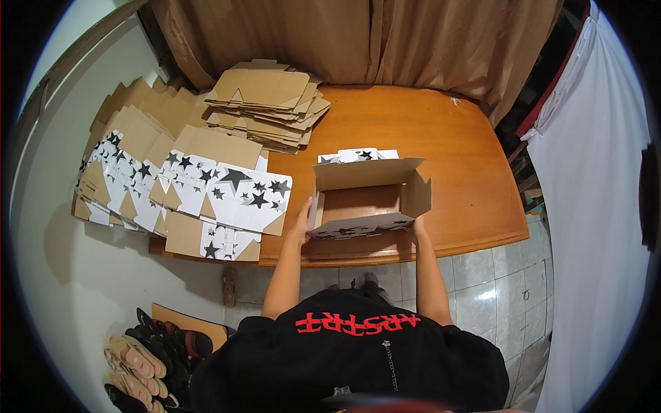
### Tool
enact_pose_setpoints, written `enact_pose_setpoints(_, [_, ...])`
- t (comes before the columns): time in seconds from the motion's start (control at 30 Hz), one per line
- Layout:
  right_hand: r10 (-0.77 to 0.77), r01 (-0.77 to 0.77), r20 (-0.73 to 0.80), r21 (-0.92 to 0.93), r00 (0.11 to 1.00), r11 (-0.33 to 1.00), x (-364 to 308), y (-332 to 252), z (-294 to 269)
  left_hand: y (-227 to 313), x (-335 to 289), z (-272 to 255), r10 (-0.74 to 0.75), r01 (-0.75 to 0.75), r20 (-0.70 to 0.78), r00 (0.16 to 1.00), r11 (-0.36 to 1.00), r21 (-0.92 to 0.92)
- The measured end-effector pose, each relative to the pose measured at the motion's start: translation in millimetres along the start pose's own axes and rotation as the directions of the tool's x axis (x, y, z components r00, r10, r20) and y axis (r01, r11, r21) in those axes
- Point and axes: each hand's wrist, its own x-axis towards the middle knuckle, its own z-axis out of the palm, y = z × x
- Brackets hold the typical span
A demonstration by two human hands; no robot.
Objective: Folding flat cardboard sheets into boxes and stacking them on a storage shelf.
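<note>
Cardboard box (365, 174), opening upward, length crosswise

Box (372, 173) between left hand (301, 221) and right hand (418, 230), over table (471, 165). Flattened boxes (237, 193) left of left hand; cardboard stack (265, 89) ahead-left; shoes (141, 361) behind-left.

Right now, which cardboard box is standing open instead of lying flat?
The star-printed box between the left hand and right hand: its walls stand up around an open middle. The other cardboard pieces, on the left of the table, lie flattened in piles.
</note>
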Motion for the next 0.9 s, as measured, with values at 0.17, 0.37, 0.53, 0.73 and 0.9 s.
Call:
enact_pose_setpoints(0.17, [-0.071,0.068,-0.047,-0.059,0.996,0.996,1.0,7.7,-6.7,-14.3,27.6,-25.1,0.078,-0.078,-0.139,0.987,0.997,0.004])
enact_pose_setpoints(0.37, [-0.158,0.145,-0.095,-0.130,0.983,0.981,19.1,7.2,0.6,-8.2,28.9,-23.8,-0.021,0.025,-0.151,0.988,0.999,0.027])
enact_pose_setpoints(0.53, [-0.234,0.209,-0.125,-0.187,0.964,0.960,34.0,5.9,13.5,1.5,20.2,-13.0,0.003,-0.004,-0.107,0.994,1.000,-0.007])
enact_pose_setpoints(0.73, [-0.335,0.289,-0.159,-0.256,0.929,0.923,38.1,4.6,-23.0,17.3,27.4,-26.1,0.219,-0.162,-0.088,0.972,0.890,0.425])
enact_pose_setpoints(0.9, [-0.801,0.683,-0.379,-0.424,0.463,0.595,-35.8,-73.2,41.9,31.3,19.8,-1.4,0.559,-0.197,-0.257,0.789,0.625,0.755])
